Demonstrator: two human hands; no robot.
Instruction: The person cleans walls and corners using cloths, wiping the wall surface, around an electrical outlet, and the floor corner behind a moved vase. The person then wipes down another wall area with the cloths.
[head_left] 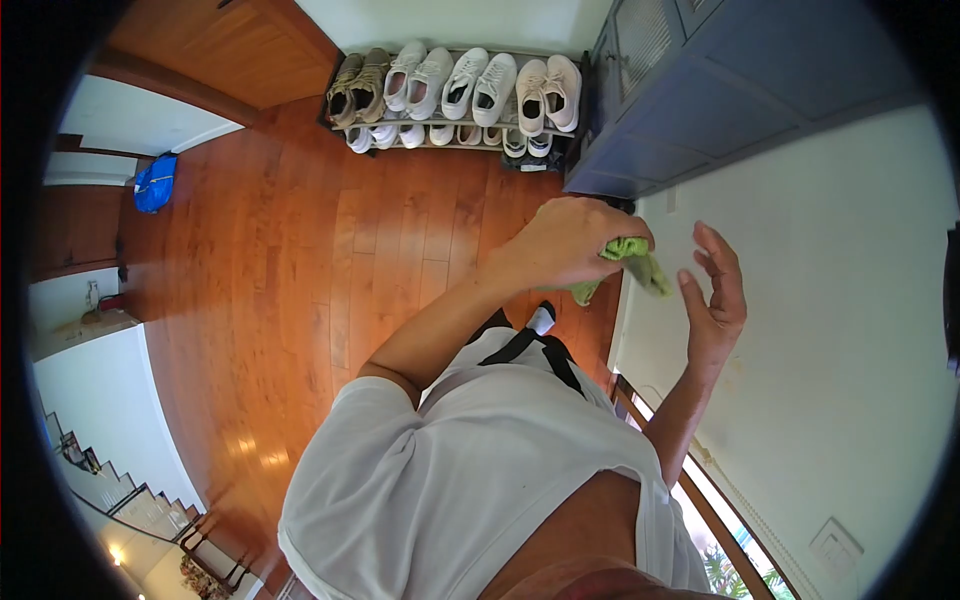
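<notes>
My left hand (pixel 572 238) is closed around a crumpled green cloth (pixel 650 275). Part of the cloth bunches up at the top of the fist, and some hangs loose below it. To the right, my right hand (pixel 718 300) is raised in front of the pale wall with its fingers apart and curved. It holds nothing and is a short distance from the cloth. Below the hands, a foot in a dark and white sock (pixel 541 318) shows on the wooden floor.
A two-level shoe rack (pixel 455 125) with several pairs stands against the far wall. A blue-grey cabinet (pixel 690 110) is at the upper right, near the pale wall (pixel 830 300). A blue bag (pixel 155 184) lies at the left. A window (pixel 715 530) is at the lower right.
</notes>
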